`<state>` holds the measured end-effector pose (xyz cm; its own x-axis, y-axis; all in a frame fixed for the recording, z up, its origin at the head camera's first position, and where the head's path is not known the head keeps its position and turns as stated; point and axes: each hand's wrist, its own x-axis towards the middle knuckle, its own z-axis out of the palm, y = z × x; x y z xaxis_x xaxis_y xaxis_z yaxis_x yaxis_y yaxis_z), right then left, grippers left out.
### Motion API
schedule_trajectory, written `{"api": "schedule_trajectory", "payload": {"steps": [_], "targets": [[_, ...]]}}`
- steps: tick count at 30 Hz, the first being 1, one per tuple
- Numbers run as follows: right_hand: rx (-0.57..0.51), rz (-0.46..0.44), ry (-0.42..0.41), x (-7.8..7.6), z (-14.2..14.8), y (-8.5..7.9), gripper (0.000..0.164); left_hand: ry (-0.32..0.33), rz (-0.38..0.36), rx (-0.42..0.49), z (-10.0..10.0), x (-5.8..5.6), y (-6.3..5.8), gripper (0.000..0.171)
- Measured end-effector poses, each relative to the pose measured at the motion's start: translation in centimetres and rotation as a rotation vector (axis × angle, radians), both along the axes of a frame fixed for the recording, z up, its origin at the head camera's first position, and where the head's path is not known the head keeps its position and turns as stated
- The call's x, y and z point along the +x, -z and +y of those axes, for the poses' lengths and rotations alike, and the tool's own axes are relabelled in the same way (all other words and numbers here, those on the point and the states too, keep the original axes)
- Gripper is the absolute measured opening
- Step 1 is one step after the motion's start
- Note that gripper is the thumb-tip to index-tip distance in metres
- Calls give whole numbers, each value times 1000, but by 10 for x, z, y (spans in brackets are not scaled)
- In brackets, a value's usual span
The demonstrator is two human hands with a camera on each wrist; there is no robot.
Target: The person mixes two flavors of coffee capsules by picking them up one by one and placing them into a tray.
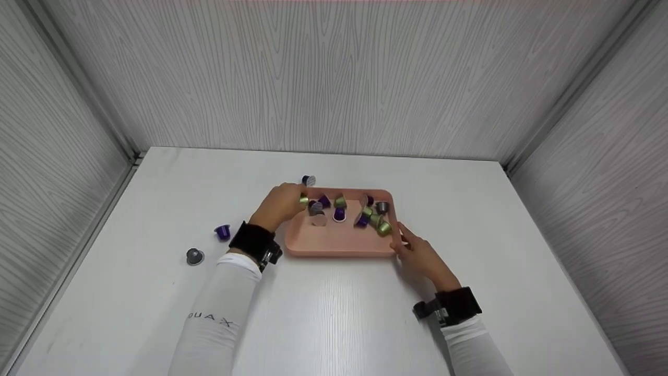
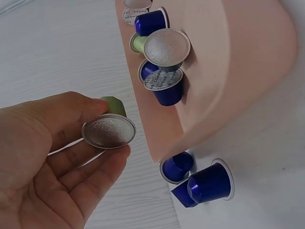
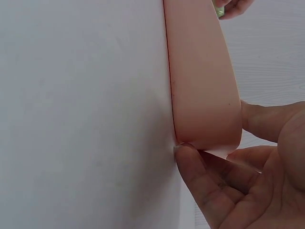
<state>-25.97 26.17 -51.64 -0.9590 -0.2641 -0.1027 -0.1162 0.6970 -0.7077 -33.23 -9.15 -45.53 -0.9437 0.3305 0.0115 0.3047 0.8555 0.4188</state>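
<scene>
My left hand (image 1: pixel 284 202) pinches a green coffee capsule (image 2: pixel 114 106) between thumb and fingers, its silvery lid facing the left wrist camera. It is over the left end of a shallow pink tray (image 1: pixel 334 244). My right hand (image 1: pixel 420 257) grips the tray by its near right corner, thumb on one side and fingers on the other, as the right wrist view shows. Inside the tray lie purple-blue capsules (image 1: pixel 339 214), green capsules (image 1: pixel 384 228) and a grey capsule (image 1: pixel 382 208), mostly bunched toward the far side and right end.
Outside the tray, a dark blue capsule (image 1: pixel 308 180) lies just beyond its far left edge. A purple capsule (image 1: pixel 223 232) and a grey capsule (image 1: pixel 194 257) rest on the white table (image 1: pixel 334 324) left of the left wrist. Grey wood-grain panels (image 1: pixel 323 78) enclose the back and sides.
</scene>
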Motion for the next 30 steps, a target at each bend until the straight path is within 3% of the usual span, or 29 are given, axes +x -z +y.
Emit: {"api": "schedule_trajectory", "payload": {"steps": [6,12,19,24,30], "targets": [[14,27,-5,0,0,3,68,35,-33,-76,2,-11,8,19],[-15,11,-4,2,0,2,68,63,-15,-78,4,-13,18,38],[0,18,6,2,0,2,68,75,24,-101,10,-8,22,16],[-6,15,-6,2,1,3,68,78,39,-130,13,-6,24,19],[-11,22,-7,3,1,1,67,126,24,-71,12,-5,21,17]]}}
